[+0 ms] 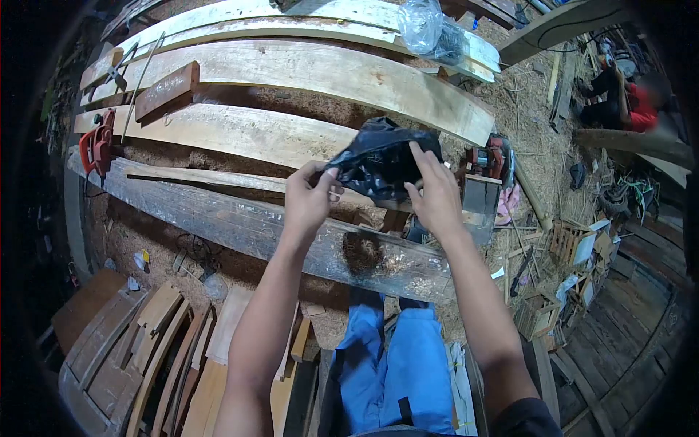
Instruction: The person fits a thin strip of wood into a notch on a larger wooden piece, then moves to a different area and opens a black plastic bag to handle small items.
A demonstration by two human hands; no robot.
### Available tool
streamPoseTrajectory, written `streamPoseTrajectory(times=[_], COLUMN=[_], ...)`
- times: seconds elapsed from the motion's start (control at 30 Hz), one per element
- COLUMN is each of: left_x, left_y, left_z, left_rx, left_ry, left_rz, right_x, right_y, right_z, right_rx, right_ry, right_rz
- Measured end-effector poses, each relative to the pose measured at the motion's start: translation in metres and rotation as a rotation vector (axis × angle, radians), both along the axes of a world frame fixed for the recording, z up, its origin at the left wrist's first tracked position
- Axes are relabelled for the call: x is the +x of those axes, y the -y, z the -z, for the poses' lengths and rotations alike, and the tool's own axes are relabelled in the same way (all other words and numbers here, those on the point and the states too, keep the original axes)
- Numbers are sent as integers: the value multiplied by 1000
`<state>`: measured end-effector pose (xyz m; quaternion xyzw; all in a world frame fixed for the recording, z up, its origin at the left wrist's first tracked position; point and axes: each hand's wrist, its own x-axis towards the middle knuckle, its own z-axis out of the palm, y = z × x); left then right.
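Note:
A black plastic bag (378, 156) is held up over the planks, its mouth spread and dark inside. My left hand (307, 200) pinches the bag's left edge between thumb and fingers. At the right side of the bag, my right hand (439, 197) has its thumb and fingers apart, the fingers stretched along the bag's rim. Whether those fingertips grip the plastic is hard to see. Below both hands lies a worn grey plank (218, 218) scattered with wood shavings.
Long pale boards (291, 69) lie across the work area. A red power tool (97, 149) sits at the left, near a brown wood block (167, 93). Another red tool (489, 162) is at right. Clear plastic (422, 29) lies at the top. A person in red (641, 109) sits far right.

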<state>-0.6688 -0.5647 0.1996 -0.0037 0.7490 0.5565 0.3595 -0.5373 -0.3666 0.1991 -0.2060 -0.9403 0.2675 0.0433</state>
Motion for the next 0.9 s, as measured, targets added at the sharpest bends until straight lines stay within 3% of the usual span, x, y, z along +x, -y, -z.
streamPoseTrajectory(times=[0.07, 0.13, 0.23, 0.3, 0.33, 0.37, 0.43, 0.47, 0.5, 0.53, 0.57, 0.6, 0.67, 0.9], left_x=[-3, -4, -3, 8, 15, 22, 28, 29, 29, 28, 30, 29, 25, 23], left_y=[3, -1, -4, -13, -21, -28, -38, -44, -49, -53, -53, -52, -43, -30], left_z=[7, 2, 3, 6, -8, -23, -27, -26, -25, -24, -9, -4, 8, 11], left_rx=[67, 104, 6, -224, -226, -154, 70, 68, -27, -121, -282, -279, -648, -531], left_ry=[31, 64, 28, -563, -562, -721, -986, -986, -1045, -1093, -1113, -1116, -975, -1074], left_rz=[-118, -172, -148, -216, -213, -202, -106, -104, 146, 399, 476, 477, 665, 518], right_x=[2, 2, 2, -1, -4, -7, -14, -15, -16, -17, -17, -18, -18, -19], right_y=[-5, -11, -16, -16, -16, -17, -15, -15, -15, -16, -17, -18, -21, -18], right_z=[-6, -6, -9, -9, -8, -6, 0, 5, 12, 19, 24, 21, 15, 1], right_rx=[46, -63, -82, -136, -145, -154, -173, -191, -194, -160, -124, -122, -79, -53], right_ry=[62, 234, -25, -133, -217, -302, -291, -277, -277, -142, -9, -11, 254, 389], right_rz=[-14, 105, 74, 46, -4, -54, -85, -116, -115, -125, -135, -132, -105, 36])
